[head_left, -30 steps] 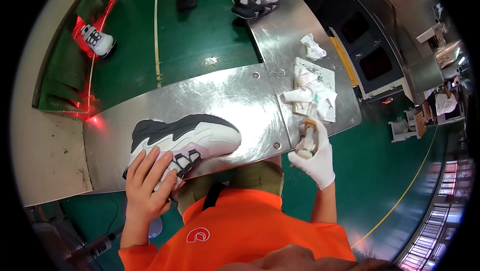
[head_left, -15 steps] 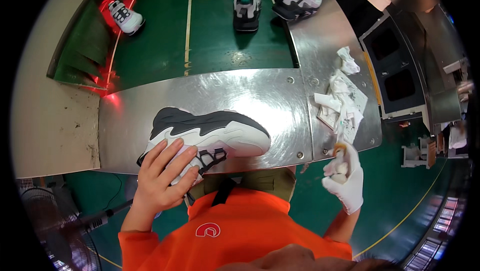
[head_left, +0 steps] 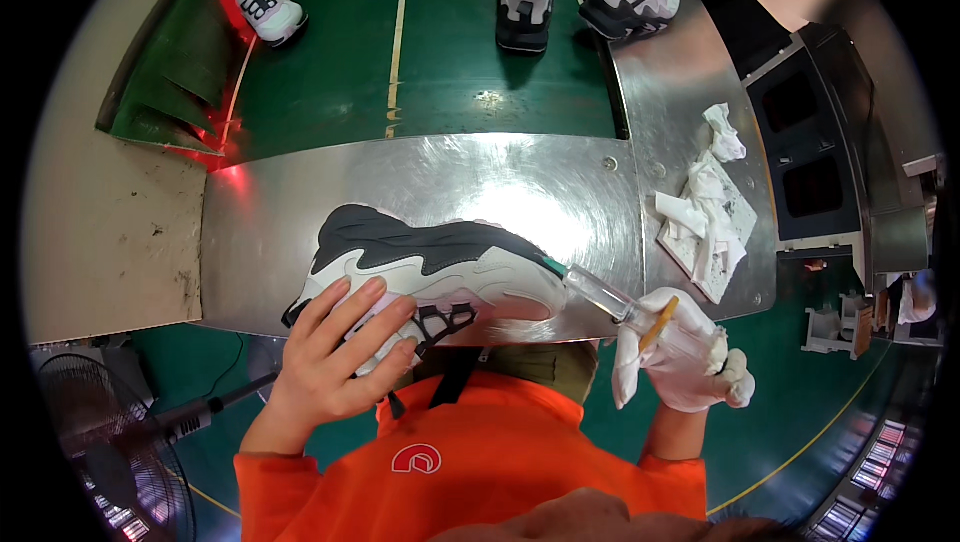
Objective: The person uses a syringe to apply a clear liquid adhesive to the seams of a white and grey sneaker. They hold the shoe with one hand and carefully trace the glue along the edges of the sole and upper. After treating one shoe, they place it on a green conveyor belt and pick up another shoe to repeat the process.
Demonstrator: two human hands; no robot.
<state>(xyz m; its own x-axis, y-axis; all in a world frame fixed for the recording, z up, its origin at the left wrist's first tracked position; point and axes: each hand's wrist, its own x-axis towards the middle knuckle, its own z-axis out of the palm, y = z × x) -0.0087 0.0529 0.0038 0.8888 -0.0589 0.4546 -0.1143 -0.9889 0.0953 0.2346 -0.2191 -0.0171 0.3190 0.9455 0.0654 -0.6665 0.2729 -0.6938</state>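
Observation:
A white, black and pale-pink sneaker (head_left: 465, 267) lies on its side on the metal ledge, its dark sole facing away from me and its toe to the right. My bare left hand (head_left: 335, 367) grips the heel end, with the fingers spread over the upper. In my right hand (head_left: 680, 367), which wears a white glove, is a clear syringe (head_left: 602, 297) with a yellowish flange. Its green tip is at the toe, by the seam between sole and upper; whether it touches I cannot tell. My gloved fingers partly cover the barrel and plunger.
Beyond the metal ledge (head_left: 270, 232) runs a green conveyor belt (head_left: 330, 62). A sneaker (head_left: 525, 7) and a smaller-looking one (head_left: 268, 10) stand on it, the latter by red light. More sneakers (head_left: 630, 2) sit at the far right. Crumpled white cloths (head_left: 700, 212) cover a white pad (head_left: 738, 217).
My right hand has turned and brought the syringe's tip to the sneaker's toe. My left hand keeps its grip on the sneaker. The whole view has shifted slightly.

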